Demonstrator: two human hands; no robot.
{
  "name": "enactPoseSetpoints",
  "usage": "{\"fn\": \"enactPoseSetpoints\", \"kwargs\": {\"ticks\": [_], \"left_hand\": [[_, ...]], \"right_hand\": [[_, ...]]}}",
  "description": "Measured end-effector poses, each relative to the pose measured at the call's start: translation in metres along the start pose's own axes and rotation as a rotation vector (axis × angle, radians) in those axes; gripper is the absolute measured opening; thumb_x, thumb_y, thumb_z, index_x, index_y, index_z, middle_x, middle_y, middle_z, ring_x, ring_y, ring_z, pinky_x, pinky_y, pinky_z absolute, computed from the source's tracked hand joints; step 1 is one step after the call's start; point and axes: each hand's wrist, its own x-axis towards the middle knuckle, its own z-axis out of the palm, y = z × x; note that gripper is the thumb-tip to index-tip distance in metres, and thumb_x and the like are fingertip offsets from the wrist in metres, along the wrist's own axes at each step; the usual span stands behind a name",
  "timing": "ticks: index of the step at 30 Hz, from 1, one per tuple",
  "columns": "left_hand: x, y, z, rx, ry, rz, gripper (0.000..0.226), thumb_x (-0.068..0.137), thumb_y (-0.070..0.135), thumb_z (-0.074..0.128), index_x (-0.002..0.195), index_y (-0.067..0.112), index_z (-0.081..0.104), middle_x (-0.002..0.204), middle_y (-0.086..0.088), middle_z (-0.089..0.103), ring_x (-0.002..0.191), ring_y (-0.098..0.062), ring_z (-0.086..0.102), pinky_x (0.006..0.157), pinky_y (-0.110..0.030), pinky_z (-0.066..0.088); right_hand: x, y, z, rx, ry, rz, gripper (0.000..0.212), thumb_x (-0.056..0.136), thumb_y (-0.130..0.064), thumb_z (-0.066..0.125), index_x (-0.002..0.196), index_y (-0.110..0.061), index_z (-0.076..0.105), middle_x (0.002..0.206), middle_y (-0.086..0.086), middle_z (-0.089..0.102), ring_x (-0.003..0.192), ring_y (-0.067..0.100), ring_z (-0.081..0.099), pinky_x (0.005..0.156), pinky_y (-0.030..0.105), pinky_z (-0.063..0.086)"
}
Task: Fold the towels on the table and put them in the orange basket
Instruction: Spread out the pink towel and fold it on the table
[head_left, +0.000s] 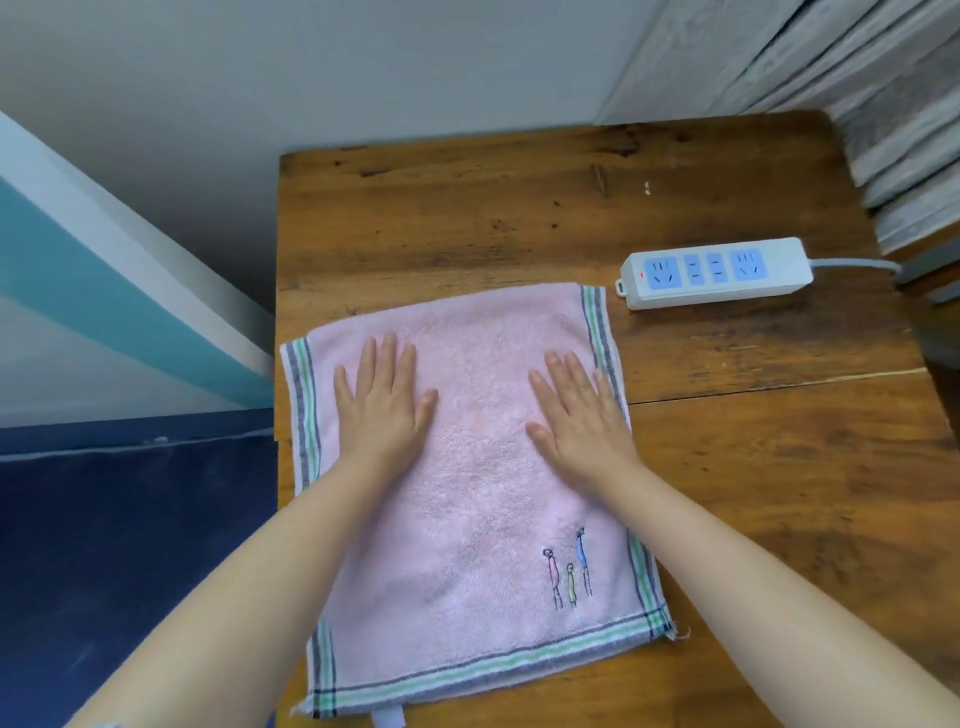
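A pink towel (478, 499) with grey and green striped borders and three small embroidered figures lies spread flat on the wooden table (779, 493). Its left border reaches the table's left edge. My left hand (384, 402) lies flat on the towel's upper left part, fingers straight and pointing away. My right hand (579, 415) lies flat on the upper right part, next to the right striped border. Neither hand holds anything. No orange basket is in view.
A white power strip (717, 273) with blue sockets and a grey cable lies on the table beyond the towel's far right corner. A stack of grey boards (883, 104) stands at the far right. Left of the table is a drop to blue floor.
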Motion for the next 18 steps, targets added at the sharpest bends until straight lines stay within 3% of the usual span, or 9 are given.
{"fn": "enactPoseSetpoints", "kwargs": {"ticks": [2, 8, 12, 15, 18], "left_hand": [[0.008, -0.018, -0.001, 0.004, -0.010, -0.033, 0.062, 0.095, 0.047, 0.025, 0.148, 0.022, 0.004, 0.157, 0.001, -0.006, 0.144, -0.020, -0.010, 0.114, -0.047, -0.008], [0.017, -0.043, -0.006, -0.003, 0.009, -0.025, 0.066, 0.090, 0.057, 0.022, 0.147, 0.026, 0.009, 0.157, 0.001, -0.002, 0.144, -0.024, -0.008, 0.114, -0.046, -0.007], [0.029, -0.055, -0.016, 0.014, -0.021, -0.025, 0.058, 0.095, 0.047, 0.026, 0.147, 0.027, 0.009, 0.157, -0.001, -0.005, 0.144, -0.026, -0.011, 0.115, -0.045, -0.003], [0.032, -0.054, -0.022, 0.019, 0.018, -0.004, 0.058, 0.096, 0.043, 0.027, 0.147, 0.023, 0.010, 0.157, -0.006, -0.003, 0.144, -0.025, -0.009, 0.115, -0.044, -0.004], [0.028, -0.044, -0.020, -0.051, 0.040, 0.025, 0.056, 0.097, 0.038, 0.029, 0.147, 0.020, 0.011, 0.157, -0.005, -0.002, 0.144, -0.021, -0.008, 0.114, -0.040, -0.007]], "right_hand": [[-0.003, 0.013, 0.006, -0.053, -0.012, 0.031, 0.059, 0.096, -0.047, 0.015, 0.134, -0.022, -0.023, 0.138, -0.001, -0.034, 0.127, 0.014, -0.035, 0.102, 0.026, -0.026], [-0.018, 0.039, 0.004, -0.101, -0.082, 0.073, 0.062, 0.080, -0.055, -0.012, 0.131, -0.023, -0.028, 0.137, -0.005, -0.037, 0.128, 0.010, -0.034, 0.102, 0.024, -0.026], [-0.004, 0.039, -0.018, -0.084, 0.003, 0.160, 0.060, 0.096, -0.043, 0.011, 0.145, -0.013, -0.005, 0.154, 0.002, -0.014, 0.138, 0.013, -0.021, 0.109, 0.029, -0.015], [0.024, 0.011, -0.037, -0.028, 0.152, 0.074, 0.060, 0.092, -0.036, 0.017, 0.145, -0.007, 0.012, 0.155, 0.008, 0.003, 0.143, 0.018, -0.008, 0.107, 0.024, -0.015], [0.061, -0.018, -0.042, 0.006, 0.085, -0.067, 0.055, 0.098, -0.032, 0.027, 0.146, -0.013, 0.008, 0.156, 0.006, -0.002, 0.144, 0.021, -0.007, 0.111, 0.026, -0.012]]}}
